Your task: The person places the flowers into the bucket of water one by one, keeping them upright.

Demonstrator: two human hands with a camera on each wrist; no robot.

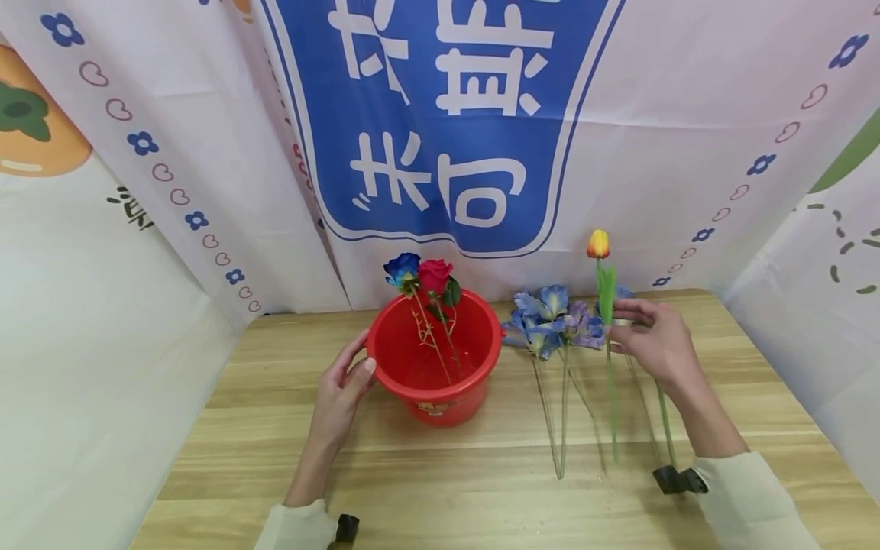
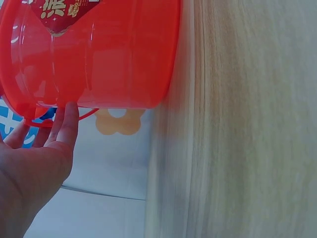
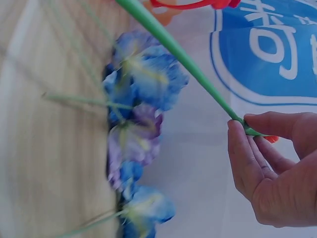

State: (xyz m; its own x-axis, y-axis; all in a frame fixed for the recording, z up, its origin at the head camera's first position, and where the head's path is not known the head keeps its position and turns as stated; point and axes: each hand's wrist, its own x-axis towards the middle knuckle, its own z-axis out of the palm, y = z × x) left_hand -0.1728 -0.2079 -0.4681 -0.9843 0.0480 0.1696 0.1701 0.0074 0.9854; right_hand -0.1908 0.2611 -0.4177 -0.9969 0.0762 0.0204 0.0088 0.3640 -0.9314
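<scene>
My right hand [image 1: 656, 340] pinches a yellow and orange tulip [image 1: 598, 244] by its green stem, just below the leaf. In the right wrist view, thumb and fingertips meet around the green stem [image 3: 190, 64]. A red bucket [image 1: 454, 412] stands on the table, and my left hand [image 1: 340, 397] holds its left side by the rim. Thumb and fingers lie against the bucket wall near the thin red handle [image 2: 89, 114]. Inside the bucket lean a blue rose [image 1: 402, 269] and a red rose [image 1: 435, 275], heads above the far rim. Blue and purple flowers [image 1: 550, 321] lie just left of my right hand.
Long thin stems [image 1: 564, 412] stretch from the lying flowers toward the near side of the wooden table [image 1: 440, 489]. Another green stem [image 1: 665, 424] lies below my right wrist. A printed cloth [image 1: 660, 168] hangs right behind the table.
</scene>
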